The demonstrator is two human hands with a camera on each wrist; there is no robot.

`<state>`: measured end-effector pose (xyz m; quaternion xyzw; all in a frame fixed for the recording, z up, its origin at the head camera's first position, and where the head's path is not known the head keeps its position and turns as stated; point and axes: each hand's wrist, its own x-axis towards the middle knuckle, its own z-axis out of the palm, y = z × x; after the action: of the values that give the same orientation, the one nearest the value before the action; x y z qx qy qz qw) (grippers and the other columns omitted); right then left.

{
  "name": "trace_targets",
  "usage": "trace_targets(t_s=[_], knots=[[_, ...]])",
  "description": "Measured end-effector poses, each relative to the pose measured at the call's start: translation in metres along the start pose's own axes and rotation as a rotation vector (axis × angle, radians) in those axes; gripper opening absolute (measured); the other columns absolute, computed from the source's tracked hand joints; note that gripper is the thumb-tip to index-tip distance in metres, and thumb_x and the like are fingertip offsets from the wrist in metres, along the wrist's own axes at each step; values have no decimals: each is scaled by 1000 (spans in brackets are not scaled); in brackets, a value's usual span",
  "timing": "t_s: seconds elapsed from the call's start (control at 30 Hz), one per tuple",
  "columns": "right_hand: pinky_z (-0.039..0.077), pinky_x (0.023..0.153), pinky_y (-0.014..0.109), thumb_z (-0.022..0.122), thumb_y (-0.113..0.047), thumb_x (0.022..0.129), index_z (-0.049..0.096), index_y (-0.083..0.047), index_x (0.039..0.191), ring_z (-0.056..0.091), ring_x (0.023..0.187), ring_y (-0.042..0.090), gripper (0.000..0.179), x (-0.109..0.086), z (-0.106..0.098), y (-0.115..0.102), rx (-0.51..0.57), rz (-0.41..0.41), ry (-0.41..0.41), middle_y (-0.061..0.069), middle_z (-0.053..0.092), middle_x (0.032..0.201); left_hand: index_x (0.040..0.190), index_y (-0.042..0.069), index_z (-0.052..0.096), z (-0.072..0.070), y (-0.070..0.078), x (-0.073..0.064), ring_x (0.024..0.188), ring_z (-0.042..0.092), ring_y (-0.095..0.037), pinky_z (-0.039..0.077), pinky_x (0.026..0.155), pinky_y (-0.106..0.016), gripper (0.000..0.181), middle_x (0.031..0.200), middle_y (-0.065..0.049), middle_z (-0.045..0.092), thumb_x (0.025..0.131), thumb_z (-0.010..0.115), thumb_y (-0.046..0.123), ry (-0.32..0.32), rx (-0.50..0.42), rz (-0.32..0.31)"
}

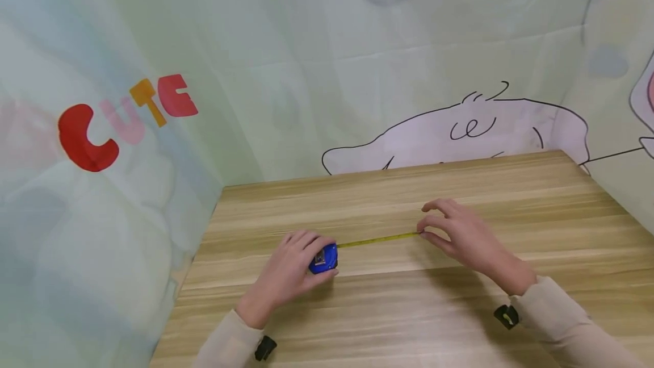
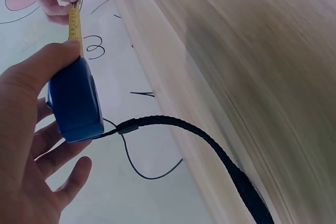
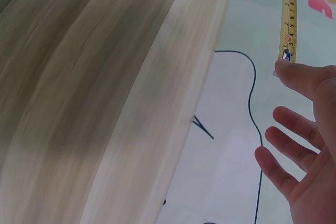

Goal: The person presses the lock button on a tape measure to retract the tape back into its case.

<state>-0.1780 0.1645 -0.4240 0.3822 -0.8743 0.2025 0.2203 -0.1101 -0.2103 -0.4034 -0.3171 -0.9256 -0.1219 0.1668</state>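
Observation:
In the head view a blue tape measure [image 1: 324, 259] is gripped by my left hand [image 1: 291, 268], thumb on one side and fingers on the other. Its yellow blade [image 1: 378, 239] runs out straight to the right. My right hand [image 1: 467, 237] pinches the blade's end between thumb and forefinger, the other fingers spread apart. From the left wrist, the blue case [image 2: 77, 100] shows with a black strap [image 2: 197, 134] trailing from its lower end. The right wrist view shows printed numbers on the blade [image 3: 289, 19] and the thumb [image 3: 302, 77] at its tip.
Below both hands lies a wood-grain table [image 1: 388, 311]. A printed cloth backdrop [image 1: 286, 101] with cartoon drawings and coloured letters rises behind the table and along its left side. Dark wrist devices [image 1: 507, 317] sit at both sleeves.

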Motion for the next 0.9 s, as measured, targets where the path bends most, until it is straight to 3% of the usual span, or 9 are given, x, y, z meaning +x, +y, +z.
trace_targets(t_s=[0.23,0.43,0.57,0.9], knots=[[57,82,49,85,-18,91,77,-22,97,69,103,32,11,4,12,-10,20,-13,28,9,69,119,127,14,72,5,3,2,108,62,-22,54,95,-47,56,116,-2,71,83,92,40,20,-45,-11],[57,81,48,88,-14,88,77,-25,98,69,104,31,18,10,23,-22,45,-31,37,9,70,119,126,13,72,12,6,3,107,62,-21,56,94,-46,56,114,-1,71,82,94,39,36,-56,8],[58,85,49,89,-13,86,77,-25,96,69,104,33,20,15,28,-29,54,-36,24,9,70,119,128,13,71,16,13,11,109,64,-21,56,95,-45,57,116,-1,73,82,94,37,45,-69,22],[56,97,52,85,-21,93,77,-24,99,68,114,34,10,19,29,-40,87,18,-48,8,68,125,136,14,67,25,28,29,113,64,-20,53,99,-46,62,125,-1,74,84,91,38,-3,-135,-24]])
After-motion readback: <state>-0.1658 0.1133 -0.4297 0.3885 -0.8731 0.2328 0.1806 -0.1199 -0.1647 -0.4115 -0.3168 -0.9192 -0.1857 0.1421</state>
